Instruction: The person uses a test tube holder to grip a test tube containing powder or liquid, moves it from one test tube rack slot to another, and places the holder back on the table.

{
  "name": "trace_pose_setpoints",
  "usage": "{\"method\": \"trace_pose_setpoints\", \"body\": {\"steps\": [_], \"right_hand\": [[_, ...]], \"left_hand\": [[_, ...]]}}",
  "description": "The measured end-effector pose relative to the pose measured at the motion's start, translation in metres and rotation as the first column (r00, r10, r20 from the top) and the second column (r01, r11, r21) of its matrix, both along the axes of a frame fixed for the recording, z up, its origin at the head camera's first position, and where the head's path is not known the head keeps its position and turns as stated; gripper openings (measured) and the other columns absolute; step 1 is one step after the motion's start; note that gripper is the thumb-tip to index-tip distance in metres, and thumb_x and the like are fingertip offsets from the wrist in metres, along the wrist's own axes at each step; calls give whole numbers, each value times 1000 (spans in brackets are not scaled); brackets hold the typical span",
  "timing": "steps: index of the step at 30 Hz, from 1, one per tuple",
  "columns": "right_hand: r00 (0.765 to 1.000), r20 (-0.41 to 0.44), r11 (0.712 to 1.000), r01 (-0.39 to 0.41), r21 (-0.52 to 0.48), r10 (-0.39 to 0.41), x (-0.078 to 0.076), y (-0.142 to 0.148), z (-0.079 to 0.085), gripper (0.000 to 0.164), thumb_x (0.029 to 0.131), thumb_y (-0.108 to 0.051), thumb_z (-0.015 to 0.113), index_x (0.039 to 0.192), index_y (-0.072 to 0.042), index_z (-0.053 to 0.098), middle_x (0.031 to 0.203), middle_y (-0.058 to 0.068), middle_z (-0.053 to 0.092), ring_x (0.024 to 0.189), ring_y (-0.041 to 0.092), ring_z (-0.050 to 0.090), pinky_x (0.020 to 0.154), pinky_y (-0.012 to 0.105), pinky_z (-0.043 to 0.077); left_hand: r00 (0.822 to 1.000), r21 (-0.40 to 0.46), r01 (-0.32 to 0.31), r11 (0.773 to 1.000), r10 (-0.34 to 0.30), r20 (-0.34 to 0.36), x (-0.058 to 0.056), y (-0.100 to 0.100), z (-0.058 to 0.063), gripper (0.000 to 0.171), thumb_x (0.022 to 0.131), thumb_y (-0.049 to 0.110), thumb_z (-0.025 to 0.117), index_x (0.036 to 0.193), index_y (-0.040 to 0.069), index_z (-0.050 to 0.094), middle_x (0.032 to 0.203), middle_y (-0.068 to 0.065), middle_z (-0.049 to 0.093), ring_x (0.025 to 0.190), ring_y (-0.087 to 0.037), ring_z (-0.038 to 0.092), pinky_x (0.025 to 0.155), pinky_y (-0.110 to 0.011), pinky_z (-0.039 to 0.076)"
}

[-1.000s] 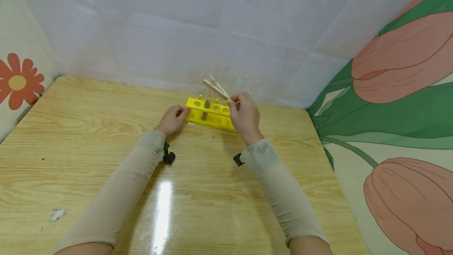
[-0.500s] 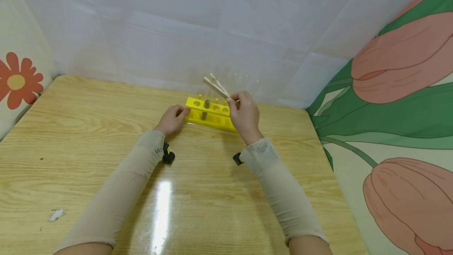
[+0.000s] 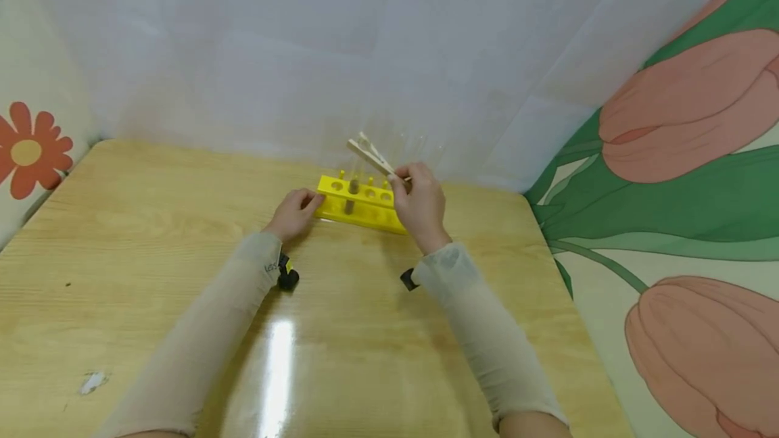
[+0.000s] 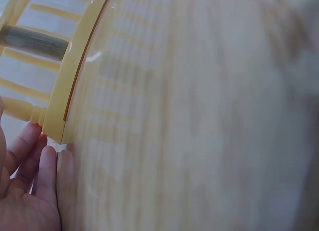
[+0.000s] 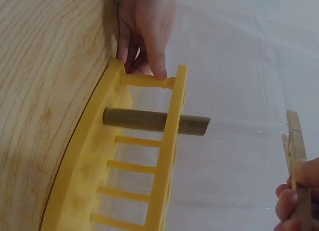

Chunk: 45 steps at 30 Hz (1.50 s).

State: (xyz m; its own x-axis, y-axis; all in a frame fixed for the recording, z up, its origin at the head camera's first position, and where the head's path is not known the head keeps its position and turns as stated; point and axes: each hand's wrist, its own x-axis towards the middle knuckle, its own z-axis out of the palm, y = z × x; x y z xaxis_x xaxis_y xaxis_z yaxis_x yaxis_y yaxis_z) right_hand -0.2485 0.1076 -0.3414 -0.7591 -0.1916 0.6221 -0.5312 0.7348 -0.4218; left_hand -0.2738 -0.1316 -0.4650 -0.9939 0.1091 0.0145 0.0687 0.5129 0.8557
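A yellow test tube rack [image 3: 365,219] stands on the table near the white backdrop. My left hand [image 3: 295,213] holds its left end, with thumb and fingers about the end post [image 5: 148,81]. A clear test tube with grey-brown contents [image 5: 137,120] stands in the second hole from the left. In my right hand [image 3: 422,205] is a wooden test tube clamp [image 5: 297,146], pinched between thumb and fingers. The clamp's tips are at the tube's upper part; whether they grip the glass I cannot tell. My right hand hides the rack's right end in the head view.
Several faint clear tubes [image 3: 420,146] rise behind my right hand. A white cloth [image 3: 274,53] hangs close behind the rack. The wooden table [image 3: 341,330] spreads in front, with a worn white patch [image 3: 93,382] at left. Flower-printed cloth [image 3: 688,113] borders the right side.
The head view has tipped slightly, so everything appears a little lower. Both hands, the clamp and the rack keep their places relative to each other.
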Motion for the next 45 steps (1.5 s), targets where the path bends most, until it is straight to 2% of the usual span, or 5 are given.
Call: {"method": "trace_pose_setpoints", "body": {"steps": [7, 18, 26, 36, 45], "right_hand": [[999, -26, 1000, -20, -6, 19, 2, 0, -5, 14, 91, -17, 64, 87, -3, 63, 81, 7, 59, 67, 17, 57, 59, 28, 49], [998, -17, 996, -55, -65, 54, 1, -2, 0, 14, 90, -14, 65, 88, -1, 64, 82, 10, 60, 69, 20, 58, 60, 30, 49], [997, -54, 994, -69, -85, 64, 2, -1, 5, 13, 90, -13, 65, 87, 0, 64, 83, 11, 60, 70, 21, 58, 61, 31, 50], [983, -102, 968, -172, -181, 155, 13, 7, -2, 12, 89, -9, 66, 86, 2, 63, 82, 13, 60, 66, 21, 56, 56, 28, 49], [986, -48, 953, -168, -253, 161, 28, 16, -15, 12, 87, -10, 68, 88, 2, 65, 82, 12, 59, 64, 20, 55, 50, 23, 46]], "left_hand": [[999, -3, -9, 1000, 9, 31, 5, -2, -6, 54, 97, 52, 38, 112, 4, 56, 114, -16, 49, 103, -30, 46, 91, -45, 36], [1000, -6, -5, 1000, 5, 29, 12, -3, 1, 50, 99, 46, 38, 112, 1, 55, 113, -18, 49, 102, -31, 45, 90, -46, 36], [1000, -14, -1, 1000, 2, 23, 7, -4, -1, 52, 99, 48, 38, 113, 2, 55, 114, -17, 50, 104, -30, 45, 92, -46, 36], [1000, -19, 0, 1000, 0, 14, 4, -1, -1, 54, 99, 49, 37, 114, 1, 55, 115, -18, 49, 105, -31, 45, 92, -46, 36], [1000, -13, 11, 1000, -11, 3, 1, -1, -5, 56, 98, 51, 37, 114, 1, 55, 114, -17, 49, 103, -30, 46, 90, -46, 37]]}}
